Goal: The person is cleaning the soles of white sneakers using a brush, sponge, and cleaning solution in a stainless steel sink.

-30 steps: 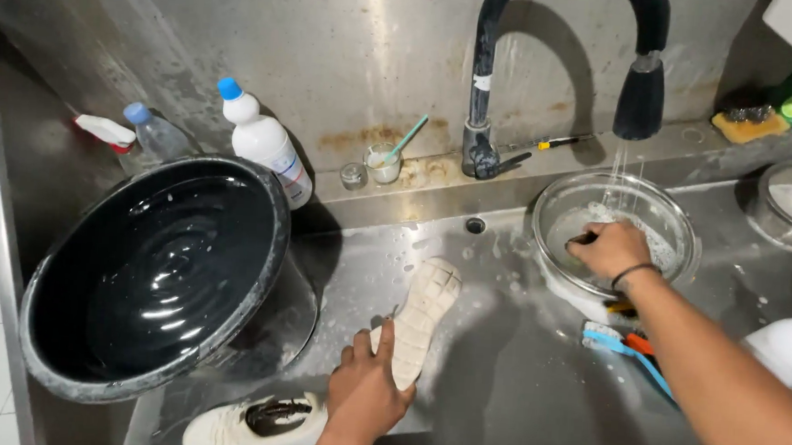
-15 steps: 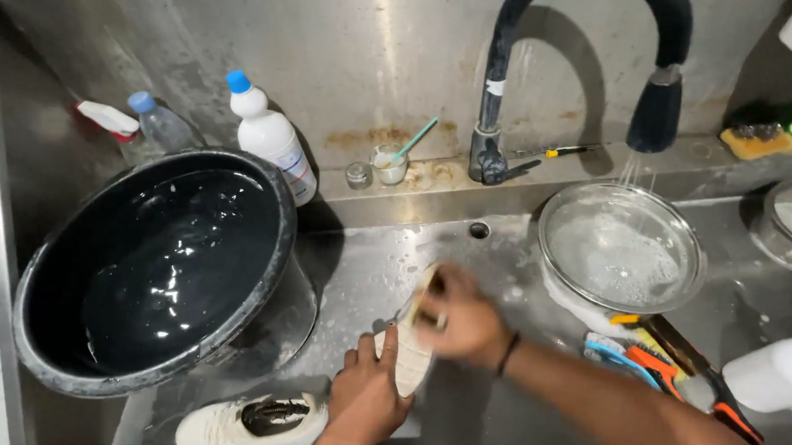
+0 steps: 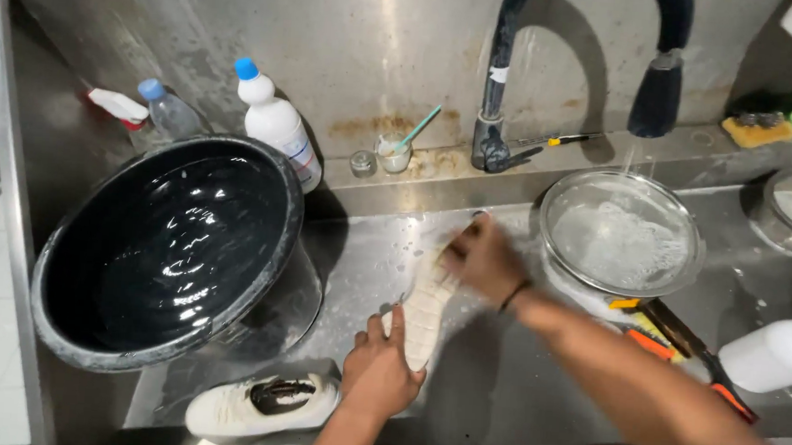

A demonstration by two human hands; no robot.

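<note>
- Steel sink is wet, with a soapy glass bowl under the tap.
- Left hand presses a white shoe sole flat.
- Right hand, blurred, closes over something at the sole's far end; scrubbing looks midway.
- Second white shoe waits nearby.

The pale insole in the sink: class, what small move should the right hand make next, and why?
Probably a scrubbing stroke down the insole toward its near end. The right hand sits at the far end, blurred as if rubbing, while the left hand pins the near end flat on the sink floor. Whether the right hand holds a brush is unclear.
</note>
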